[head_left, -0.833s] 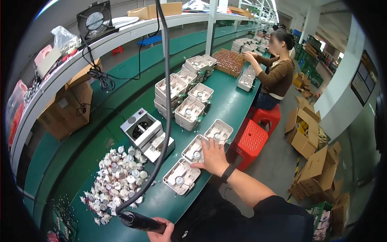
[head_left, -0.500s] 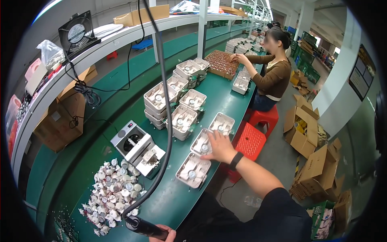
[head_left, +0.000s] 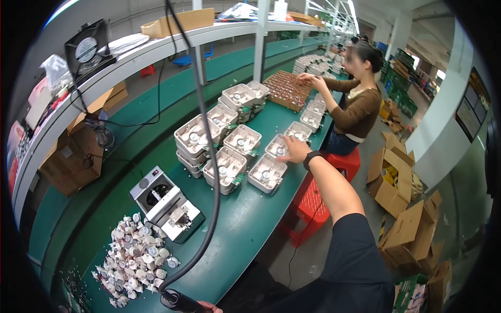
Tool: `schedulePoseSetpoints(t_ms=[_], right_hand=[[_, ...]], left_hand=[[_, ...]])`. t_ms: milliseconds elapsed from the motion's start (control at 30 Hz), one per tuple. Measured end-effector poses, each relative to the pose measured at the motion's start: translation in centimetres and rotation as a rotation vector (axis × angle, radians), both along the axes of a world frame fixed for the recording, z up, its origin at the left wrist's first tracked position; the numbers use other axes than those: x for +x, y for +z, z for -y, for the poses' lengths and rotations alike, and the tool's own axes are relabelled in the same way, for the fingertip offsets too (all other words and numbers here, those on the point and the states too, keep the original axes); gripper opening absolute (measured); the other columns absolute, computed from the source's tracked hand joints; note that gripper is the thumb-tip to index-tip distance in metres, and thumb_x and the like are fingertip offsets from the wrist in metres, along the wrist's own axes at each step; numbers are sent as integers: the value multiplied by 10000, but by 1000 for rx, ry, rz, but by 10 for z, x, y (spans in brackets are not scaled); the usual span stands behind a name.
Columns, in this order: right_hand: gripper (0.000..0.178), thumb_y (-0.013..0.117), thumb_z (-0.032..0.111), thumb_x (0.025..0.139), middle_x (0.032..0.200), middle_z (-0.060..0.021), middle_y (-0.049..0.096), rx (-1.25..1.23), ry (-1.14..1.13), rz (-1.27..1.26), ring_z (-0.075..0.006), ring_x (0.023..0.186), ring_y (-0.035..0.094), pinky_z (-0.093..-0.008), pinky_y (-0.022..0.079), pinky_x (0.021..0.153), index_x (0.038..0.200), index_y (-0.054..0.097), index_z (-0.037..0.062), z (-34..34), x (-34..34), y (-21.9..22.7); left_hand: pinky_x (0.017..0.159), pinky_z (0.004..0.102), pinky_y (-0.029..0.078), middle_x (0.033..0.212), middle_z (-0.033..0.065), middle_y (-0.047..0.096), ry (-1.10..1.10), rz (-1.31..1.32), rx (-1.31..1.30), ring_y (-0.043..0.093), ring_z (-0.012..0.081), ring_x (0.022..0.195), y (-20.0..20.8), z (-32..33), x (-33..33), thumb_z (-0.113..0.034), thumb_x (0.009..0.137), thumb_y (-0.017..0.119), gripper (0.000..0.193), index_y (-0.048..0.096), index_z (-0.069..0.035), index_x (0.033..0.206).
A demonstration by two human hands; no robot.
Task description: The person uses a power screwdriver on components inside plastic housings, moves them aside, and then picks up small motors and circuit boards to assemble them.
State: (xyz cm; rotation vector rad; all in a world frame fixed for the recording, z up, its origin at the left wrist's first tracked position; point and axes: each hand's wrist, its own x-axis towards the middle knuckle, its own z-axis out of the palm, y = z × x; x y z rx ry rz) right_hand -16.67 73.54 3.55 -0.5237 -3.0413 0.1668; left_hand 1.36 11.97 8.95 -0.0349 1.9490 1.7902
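My left hand (head_left: 210,307), only partly in view at the bottom edge, is closed round a black electric screwdriver (head_left: 180,301) with a thick dark cable. My right hand (head_left: 296,150) reaches far along the bench, fingers apart, resting over a pale plastic housing (head_left: 275,144). Its thumb lies at the rim of the nearer housing (head_left: 267,174). Beyond stands another open housing (head_left: 299,130), in line with these two. Round parts show inside the housings.
Stacked housings (head_left: 194,136) with green circuit boards stand left of the row. A grey machine (head_left: 166,202) and a heap of small white motors (head_left: 136,261) are nearer. A co-worker (head_left: 357,104) sits beyond, by a brown tray (head_left: 287,89). Red stools (head_left: 313,201) stand beside the bench.
My right hand has moved away along the bench, and the row of housings has slid with it toward the co-worker. The left hand still holds the screwdriver, lower in view.
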Motion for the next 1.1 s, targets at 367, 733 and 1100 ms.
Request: schedulePoseSetpoints(t_ms=[367, 733, 1100], right_hand=[[161, 651, 93, 917, 867, -107, 657, -452, 247, -654, -196, 829, 601, -330, 483, 787, 1020, 640, -30, 209, 69, 73], [434, 667, 66, 875, 980, -87, 598, -1970, 477, -49, -192, 852, 604, -349, 517, 806, 1261, 477, 6, 441, 136, 67], [147, 622, 187, 985, 804, -15, 577, -1410, 112, -635, -130, 695, 559, -294, 478, 653, 951, 544, 68, 316, 21, 74]], left_hand=[[715, 387, 530, 892, 139, 677, -102, -313, -43, 662, 276, 777, -19, 2, -24, -324, 870, 723, 473, 552, -8, 1178], [753, 364, 536, 899, 123, 674, -158, -565, -16, 675, 249, 815, -24, -3, -16, -327, 877, 744, 528, 540, -25, 1259], [727, 272, 539, 880, 62, 709, 378, -265, -411, 655, 111, 792, -47, 186, -4, -132, 892, 739, 291, 631, -10, 1134]])
